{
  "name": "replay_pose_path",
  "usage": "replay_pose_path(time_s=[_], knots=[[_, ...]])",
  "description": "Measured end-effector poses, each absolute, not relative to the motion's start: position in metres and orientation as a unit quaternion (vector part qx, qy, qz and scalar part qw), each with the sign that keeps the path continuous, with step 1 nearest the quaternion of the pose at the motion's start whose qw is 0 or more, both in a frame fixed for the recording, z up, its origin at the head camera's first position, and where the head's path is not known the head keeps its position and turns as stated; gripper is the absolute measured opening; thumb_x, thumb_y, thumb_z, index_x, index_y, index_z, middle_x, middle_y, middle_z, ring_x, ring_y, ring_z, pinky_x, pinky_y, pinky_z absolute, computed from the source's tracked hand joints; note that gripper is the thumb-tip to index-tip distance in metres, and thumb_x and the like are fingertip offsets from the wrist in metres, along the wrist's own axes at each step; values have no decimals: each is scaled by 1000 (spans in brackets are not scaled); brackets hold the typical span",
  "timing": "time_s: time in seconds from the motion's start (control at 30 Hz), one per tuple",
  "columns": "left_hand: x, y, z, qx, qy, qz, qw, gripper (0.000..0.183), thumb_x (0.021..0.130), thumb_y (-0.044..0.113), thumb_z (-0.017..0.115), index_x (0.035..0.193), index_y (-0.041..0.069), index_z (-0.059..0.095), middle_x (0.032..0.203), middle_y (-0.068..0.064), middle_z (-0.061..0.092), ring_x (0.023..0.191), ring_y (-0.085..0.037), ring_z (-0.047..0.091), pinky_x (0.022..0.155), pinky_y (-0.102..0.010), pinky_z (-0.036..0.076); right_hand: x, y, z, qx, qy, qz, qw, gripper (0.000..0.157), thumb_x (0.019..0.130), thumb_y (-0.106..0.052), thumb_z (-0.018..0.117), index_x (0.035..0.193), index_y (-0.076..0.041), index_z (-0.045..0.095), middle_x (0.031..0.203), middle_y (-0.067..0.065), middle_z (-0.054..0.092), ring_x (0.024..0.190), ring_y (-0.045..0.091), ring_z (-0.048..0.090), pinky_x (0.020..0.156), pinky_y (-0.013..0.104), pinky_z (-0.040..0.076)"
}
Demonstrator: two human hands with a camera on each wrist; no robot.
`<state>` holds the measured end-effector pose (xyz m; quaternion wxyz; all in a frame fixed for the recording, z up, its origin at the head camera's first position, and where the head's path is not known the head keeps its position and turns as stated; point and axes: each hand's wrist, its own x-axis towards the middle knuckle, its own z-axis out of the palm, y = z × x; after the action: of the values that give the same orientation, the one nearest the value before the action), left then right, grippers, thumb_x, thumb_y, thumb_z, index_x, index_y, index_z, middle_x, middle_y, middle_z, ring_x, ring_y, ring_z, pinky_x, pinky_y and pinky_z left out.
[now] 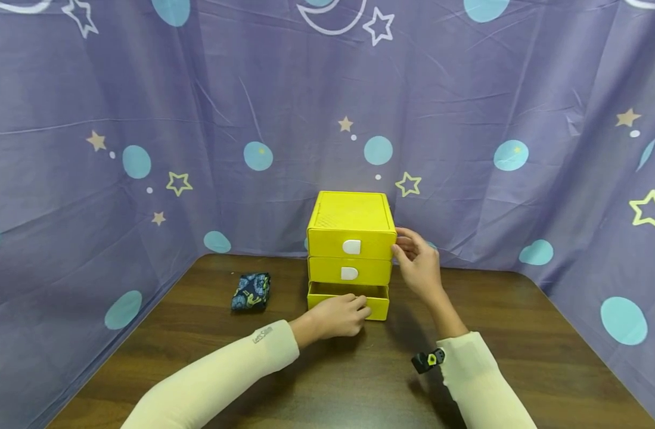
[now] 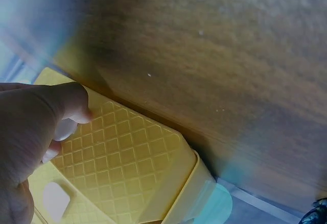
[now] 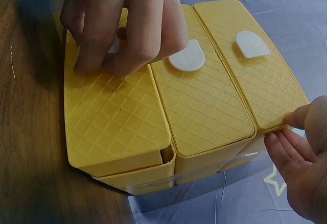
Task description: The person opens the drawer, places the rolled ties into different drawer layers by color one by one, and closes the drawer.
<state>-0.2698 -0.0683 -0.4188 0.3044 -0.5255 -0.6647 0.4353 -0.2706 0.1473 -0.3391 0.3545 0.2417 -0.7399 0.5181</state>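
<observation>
A yellow three-drawer storage box (image 1: pixel 354 211) stands on the table, each drawer front bearing a white tab handle. Its bottom drawer (image 1: pixel 378 308) is pulled partly out, while the upper two look closed. At that bottom drawer, my left hand (image 1: pixel 339 316) pinches the white handle (image 2: pixel 65 129) between thumb and fingers; in the right wrist view those fingers mostly cover it. My right hand (image 1: pixel 421 269) grips the box's right front edge near the top drawer (image 3: pixel 265 89), thumb on the front and fingers along the side.
A folded dark-blue patterned cloth (image 1: pixel 251 292) lies on the wooden table (image 1: pixel 499 333), left of the box. Behind the table hangs a purple curtain (image 1: pixel 456 107) with stars and dots. A small black device (image 1: pixel 428 361) is at the right sleeve's cuff.
</observation>
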Motion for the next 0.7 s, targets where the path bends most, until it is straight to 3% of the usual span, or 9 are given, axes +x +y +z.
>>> replay_pose_path(time_s=[0.23,0.47,0.7], knots=[[-265,-70,-419,-530,-658,432,315,23,106,22,56,103,31,77,112,6,59,103,-17,53,76,-24,49,-270,147,-338,244,-741,515,355,35,91,13,68,126,12,64,102,30,71,91,42,73,78,43,62],[-261,-72,-420,-534,-650,433,323,24,106,22,56,103,31,77,111,6,60,103,-16,54,76,-24,49,-270,146,-340,241,-745,508,359,35,92,12,68,126,11,64,103,29,72,91,41,73,77,38,61],[-257,-72,-420,-540,-644,428,332,24,106,21,57,99,31,77,109,7,60,99,-14,54,75,-23,49,-271,147,-339,241,-744,510,358,35,92,12,68,127,11,64,103,29,71,91,41,72,77,41,62]])
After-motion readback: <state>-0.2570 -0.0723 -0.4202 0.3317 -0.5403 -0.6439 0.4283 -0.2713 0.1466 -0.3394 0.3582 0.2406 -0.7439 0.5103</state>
